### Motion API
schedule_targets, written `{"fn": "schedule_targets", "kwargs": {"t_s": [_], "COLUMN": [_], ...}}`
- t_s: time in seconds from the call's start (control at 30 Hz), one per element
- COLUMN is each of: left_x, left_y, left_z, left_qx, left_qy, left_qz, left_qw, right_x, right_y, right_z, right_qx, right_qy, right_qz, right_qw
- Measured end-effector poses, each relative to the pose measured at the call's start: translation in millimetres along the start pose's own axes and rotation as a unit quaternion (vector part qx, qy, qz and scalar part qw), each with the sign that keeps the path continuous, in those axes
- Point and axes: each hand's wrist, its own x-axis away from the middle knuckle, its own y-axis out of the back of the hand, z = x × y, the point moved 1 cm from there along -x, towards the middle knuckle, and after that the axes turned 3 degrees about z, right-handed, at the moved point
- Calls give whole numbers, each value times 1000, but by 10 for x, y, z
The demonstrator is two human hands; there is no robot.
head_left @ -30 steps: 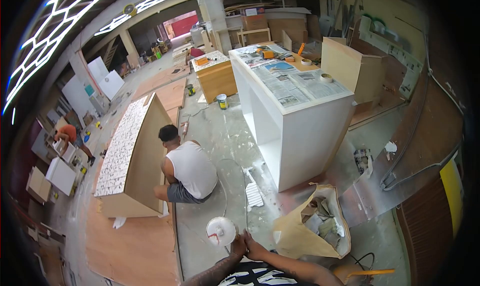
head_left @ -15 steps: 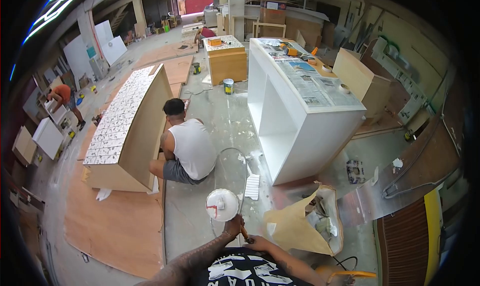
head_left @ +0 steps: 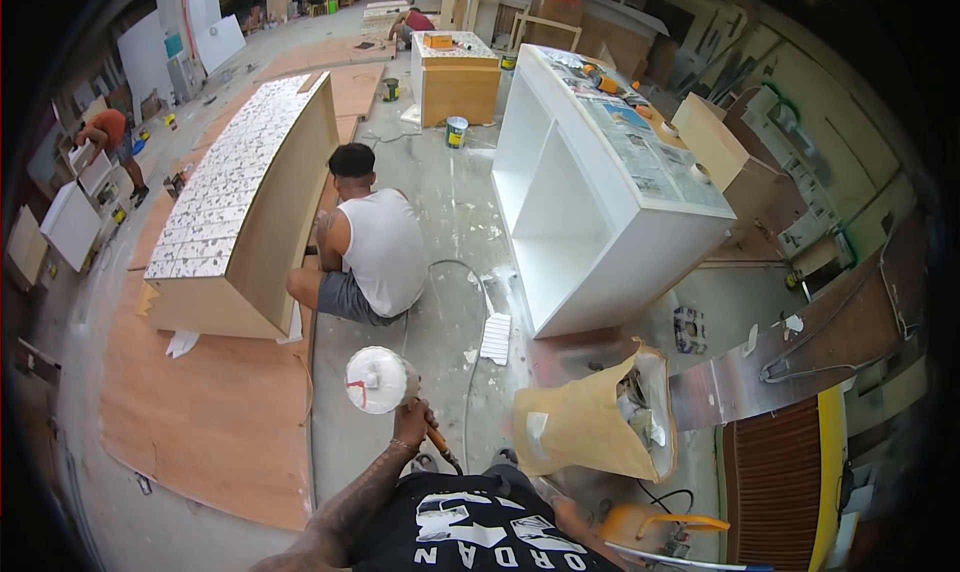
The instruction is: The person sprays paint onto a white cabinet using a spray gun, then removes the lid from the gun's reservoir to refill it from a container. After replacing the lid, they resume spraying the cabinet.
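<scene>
My left hand (head_left: 412, 424) is closed round a spray gun (head_left: 437, 440) with an orange-brown handle. On top of it sits a round white cup (head_left: 377, 380), its lid marked with a red streak. A dark hose end hangs below the handle, near my shoes. My right forearm (head_left: 572, 520) runs down beside my black shirt, and its hand is out of sight at the bottom edge. Ahead on the right stands a white cabinet (head_left: 615, 257) with newspaper (head_left: 635, 137) spread over its top.
A person in a white top (head_left: 378, 242) squats by a long wooden unit (head_left: 270, 207). An open paper sack (head_left: 570, 422) stands front right, near an orange object (head_left: 630, 522). A hose (head_left: 468, 372) crosses the floor. Two other people work farther back.
My left hand has moved left and slightly up with the spray gun. My right hand has left the gun's handle and dropped out of view. The camera has tilted down.
</scene>
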Motion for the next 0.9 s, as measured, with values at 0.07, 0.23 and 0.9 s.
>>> {"fn": "schedule_targets", "kwargs": {"t_s": [0.07, 0.23, 0.9], "left_x": [52, 228, 306], "left_y": [183, 405, 279], "left_z": [31, 44, 268], "left_qx": [9, 29, -13], "left_qy": [5, 9, 44], "left_qz": [-30, -99, -97], "left_qw": [1000, 995, 994], "right_x": [314, 612, 173], "right_y": [-57, -257, -782], "right_z": [-7, 24, 1326], "right_qx": [51, 95, 225], "right_qy": [-39, -61, 145], "right_qz": [10, 31, -107], "right_qw": [998, 993, 958]}}
